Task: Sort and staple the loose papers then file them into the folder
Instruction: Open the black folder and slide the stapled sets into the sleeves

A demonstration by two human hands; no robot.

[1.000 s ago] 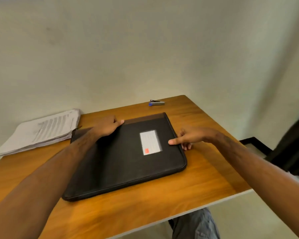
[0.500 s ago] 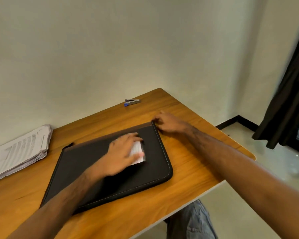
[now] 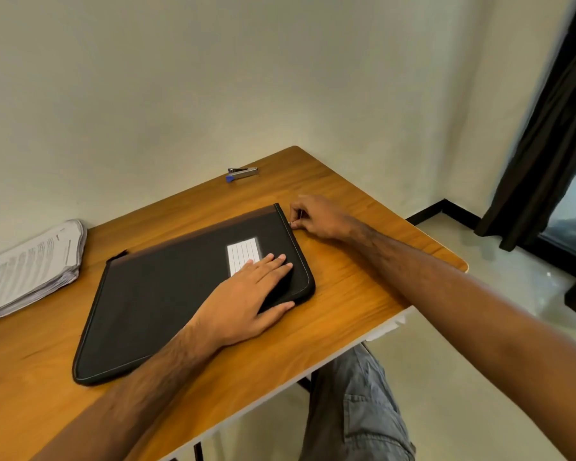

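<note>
A black zip folder (image 3: 167, 294) with a white label lies flat and closed on the wooden table (image 3: 346, 294). My left hand (image 3: 250, 294) presses flat on its near right corner, fingers straight and partly over the label. My right hand (image 3: 320, 216) is at the folder's far right edge and pinches the small metal zip pull (image 3: 291, 222). A thick stack of printed papers (image 3: 27, 267) lies at the table's left edge. A small stapler (image 3: 243, 173) with a blue end sits near the far edge by the wall.
The table's right corner ends near a tiled floor. A dark curtain (image 3: 552, 121) hangs at the far right. My knee in grey trousers (image 3: 353, 407) shows below the table's front edge. A plain wall stands behind the table.
My left hand slid along the folder to its near right corner. My right hand shifted slightly down the right edge and now pinches the zip pull. The view swung a bit left.
</note>
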